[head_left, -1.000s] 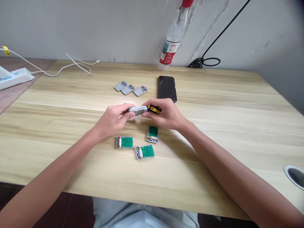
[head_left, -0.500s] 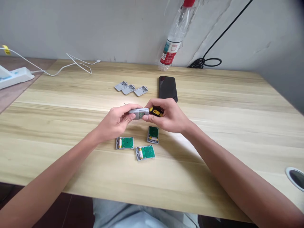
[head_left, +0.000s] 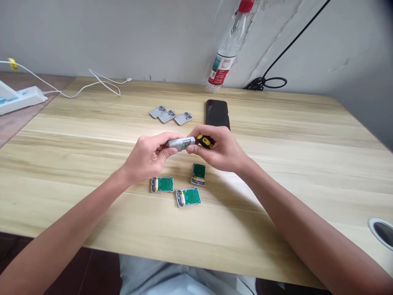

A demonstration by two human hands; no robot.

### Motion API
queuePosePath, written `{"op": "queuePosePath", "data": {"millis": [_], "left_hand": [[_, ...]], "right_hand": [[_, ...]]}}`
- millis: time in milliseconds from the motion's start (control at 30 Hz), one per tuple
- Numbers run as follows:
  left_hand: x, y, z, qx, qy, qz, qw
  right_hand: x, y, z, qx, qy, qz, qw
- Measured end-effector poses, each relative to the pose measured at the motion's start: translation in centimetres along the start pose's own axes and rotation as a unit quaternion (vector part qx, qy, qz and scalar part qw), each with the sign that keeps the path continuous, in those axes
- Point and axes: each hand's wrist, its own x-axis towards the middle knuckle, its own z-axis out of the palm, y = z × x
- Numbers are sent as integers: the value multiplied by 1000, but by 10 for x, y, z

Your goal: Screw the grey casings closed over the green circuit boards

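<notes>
The small grey plastic case with a green board (head_left: pixel 181 143) is gripped above the pale wooden table (head_left: pixel 291 135) by the closed left hand (head_left: pixel 147 157), its long axis lying sideways toward the right hand (head_left: pixel 222 152) (closed on a black-and-yellow screwdriver handle (head_left: pixel 205 141)), whose fingertips touch its right end.

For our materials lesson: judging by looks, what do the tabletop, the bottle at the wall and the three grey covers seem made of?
Tabletop: wood or wood-look laminate, matt, with pale streaked grain.
Bottle: clear thin plastic, see-through, red cap.
Grey covers: probably moulded plastic, dull even grey; metal cannot be excluded.
</notes>
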Motion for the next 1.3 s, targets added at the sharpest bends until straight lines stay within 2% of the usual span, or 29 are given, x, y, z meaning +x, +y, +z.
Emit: {"op": "queuePosePath", "data": {"millis": [167,333,467,533,633,700,767,867,967,1033,1200,1300], "left_hand": [[1,4,0,-81,-6,-31,996],[3,4,2,-199,-32,-82,976],[4,2,1,-203,-39,-87,975],[4,0,0,-151,-40,-70,985],[2,-8,-3,24,-46,-21,998],[1,-14,-3,126,-66,23,990],[0,-19,-2,165,-94,70,979],[0,-20,0,156,-104,106,977],[3,-15,0,108,-75,77,988],[4,-12,-2,83,-75,67,991],[6,-11,-5,129,-135,64,980],[7,-12,-8,120,-154,54,979]], "right_hand": [[0,-5,-7,52,-51,20,997],[1,-14,-15,115,-114,51,986],[2,-16,-19,74,-141,58,986],[2,-13,-22,40,-146,62,987],[1,-6,-25,-7,-125,85,988],[1,-3,-27,-31,-95,104,990],[1,-4,-28,-32,-63,108,992],[3,-12,-28,8,-15,84,996],[4,-23,-27,74,39,53,995],[4,-29,-26,99,65,35,992],[2,-38,-25,37,87,43,995],[0,-37,-24,10,90,52,995]]}}
